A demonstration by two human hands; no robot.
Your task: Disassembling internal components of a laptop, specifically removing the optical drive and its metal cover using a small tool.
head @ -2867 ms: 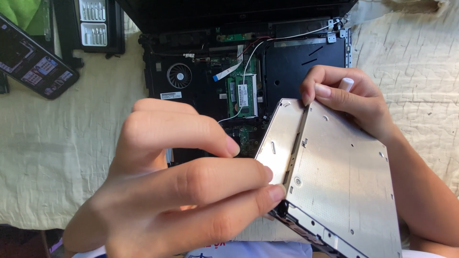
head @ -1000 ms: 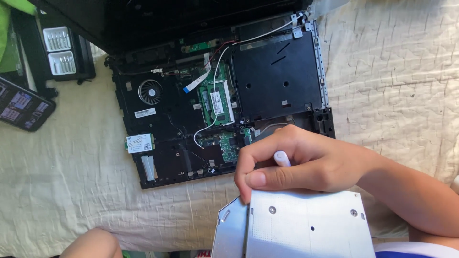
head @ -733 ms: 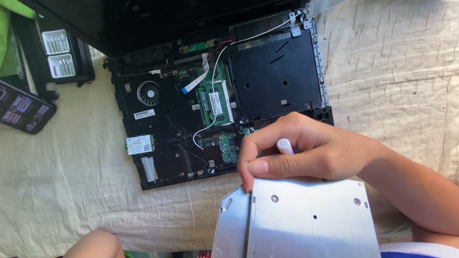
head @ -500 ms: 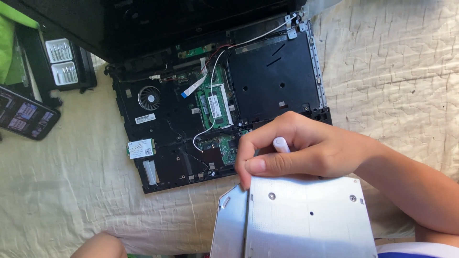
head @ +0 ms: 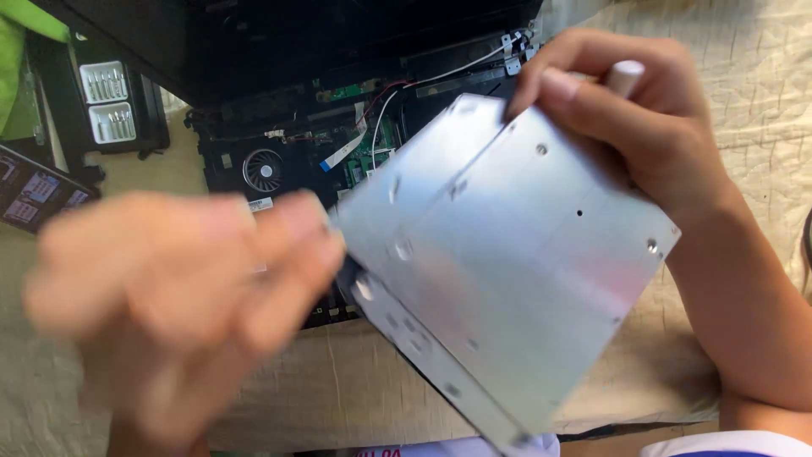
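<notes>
Above the opened laptop (head: 279, 161), right hand (head: 643, 118) pinches flat matte-silver metal optical drive (head: 507, 262), tilted; blurred left hand (head: 178, 296) touches its corner, grip unclear. Black bit case (head: 106, 106) holds 2 white trays.

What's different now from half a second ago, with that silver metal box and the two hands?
The right hand has lifted the silver drive up and tilted it, so it now covers much of the opened laptop. The left hand, barely in view before, has come up blurred to the drive's left corner. The right hand still grips the drive, a white-tipped tool tucked in its fingers.
</notes>
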